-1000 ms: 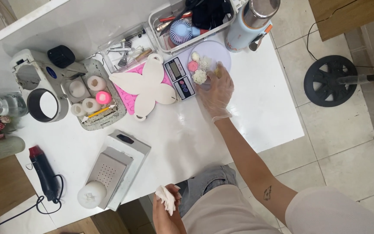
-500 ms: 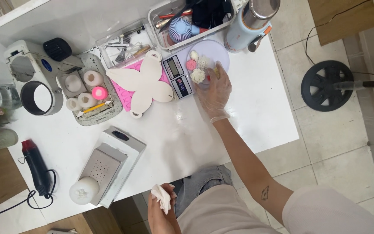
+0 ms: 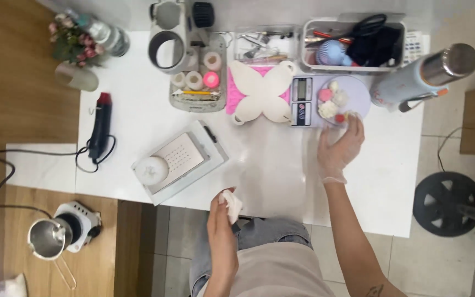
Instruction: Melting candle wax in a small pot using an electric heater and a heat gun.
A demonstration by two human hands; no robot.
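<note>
A small yellowish moulded piece (image 3: 351, 115) sits at the near rim of the round pale lilac plate (image 3: 361, 88), pinched at the fingertips of the right hand (image 3: 340, 147), which wears a clear thin disposable glove and has its fingers curled loosely toward the plate. On the same plate lie a pink flower-shaped piece (image 3: 325, 94) and white flower-shaped pieces (image 3: 330, 108). The plate rests on a small digital kitchen scale (image 3: 302, 102) near the far right corner of the white table (image 3: 259, 165). Just left of the scale lies a cream butterfly-shaped board (image 3: 262, 99) over a pink silicone mould (image 3: 236, 98). The bare left hand (image 3: 222, 231), at the near edge of the table, is closed around a crumpled white tissue (image 3: 231, 204). A tall pale blue metal-capped bottle (image 3: 421, 80) lies beside the plate toward the right edge.
</note>
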